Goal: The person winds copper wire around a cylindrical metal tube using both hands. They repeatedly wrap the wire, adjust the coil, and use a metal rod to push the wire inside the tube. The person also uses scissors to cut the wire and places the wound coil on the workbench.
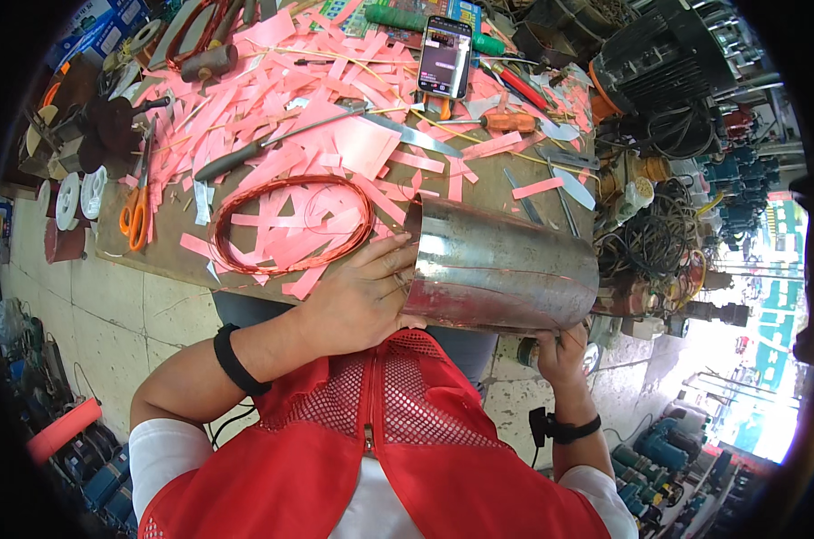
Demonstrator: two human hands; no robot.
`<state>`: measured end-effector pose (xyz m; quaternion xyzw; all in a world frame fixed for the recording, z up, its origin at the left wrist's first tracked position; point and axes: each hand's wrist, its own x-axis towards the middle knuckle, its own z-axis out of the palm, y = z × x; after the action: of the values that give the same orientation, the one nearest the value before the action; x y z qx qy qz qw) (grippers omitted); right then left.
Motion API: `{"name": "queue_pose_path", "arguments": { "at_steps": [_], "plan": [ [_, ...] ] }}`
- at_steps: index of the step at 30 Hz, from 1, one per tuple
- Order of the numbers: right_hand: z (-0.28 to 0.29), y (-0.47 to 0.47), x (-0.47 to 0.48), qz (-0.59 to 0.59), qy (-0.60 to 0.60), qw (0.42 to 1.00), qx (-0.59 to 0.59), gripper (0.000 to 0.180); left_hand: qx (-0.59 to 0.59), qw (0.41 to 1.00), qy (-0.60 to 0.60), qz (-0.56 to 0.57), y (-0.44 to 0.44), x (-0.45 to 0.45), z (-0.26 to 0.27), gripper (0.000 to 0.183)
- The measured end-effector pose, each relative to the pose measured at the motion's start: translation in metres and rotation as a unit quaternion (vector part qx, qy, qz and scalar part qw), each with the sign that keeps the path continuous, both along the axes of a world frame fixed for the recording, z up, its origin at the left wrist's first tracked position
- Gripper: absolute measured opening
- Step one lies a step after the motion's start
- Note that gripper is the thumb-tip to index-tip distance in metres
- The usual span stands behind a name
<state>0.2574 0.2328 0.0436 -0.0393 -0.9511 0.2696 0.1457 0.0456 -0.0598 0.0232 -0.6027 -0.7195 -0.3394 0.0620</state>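
A hollow metal cylinder (pixel 508 266), possibly a motor stator shell, lies on its side at the near edge of the table. My left hand (pixel 363 293) grips its left end, with fingertips at the open mouth; what they touch inside is hidden. My right hand (pixel 563 354) holds the lower rim at the right end, thumb up against the metal. Thin copper wires run lengthwise across the cylinder's surface. Just left of it, an oval coil of enamelled copper wire (pixel 223 246) rests on pink paper strips (pixel 326 232).
Pink insulation strips cover much of the worktable (pixel 171 229). On it are orange-handled scissors (pixel 135 217), a mallet (pixel 208 64), a dark-handled tool (pixel 232 160), an orange-handled screwdriver (pixel 509 122) and a propped smartphone (pixel 445 59). A finned motor housing (pixel 669 64) stands at right, above tangled wires (pixel 649 236).
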Motion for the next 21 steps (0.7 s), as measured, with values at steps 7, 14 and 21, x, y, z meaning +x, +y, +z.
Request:
{"name": "queue_pose_path", "arguments": {
  "at_steps": [7,14,21],
  "plan": [
    [0.005,0.005,0.003,-0.047,0.021,0.999,-0.016,0.052,0.025,0.988,-0.154,-0.002,0.005,0.005,0.019,0.049],
    [0.055,0.051,-0.018,-0.086,-0.163,0.954,-0.235,0.063,0.060,0.943,-0.321,-0.060,-0.029,-0.006,0.019,0.042],
    [0.076,0.055,-0.040,-0.100,-0.193,0.862,-0.457,0.058,0.020,0.986,-0.160,-0.034,-0.049,0.026,-0.010,0.051]
  ]
}}
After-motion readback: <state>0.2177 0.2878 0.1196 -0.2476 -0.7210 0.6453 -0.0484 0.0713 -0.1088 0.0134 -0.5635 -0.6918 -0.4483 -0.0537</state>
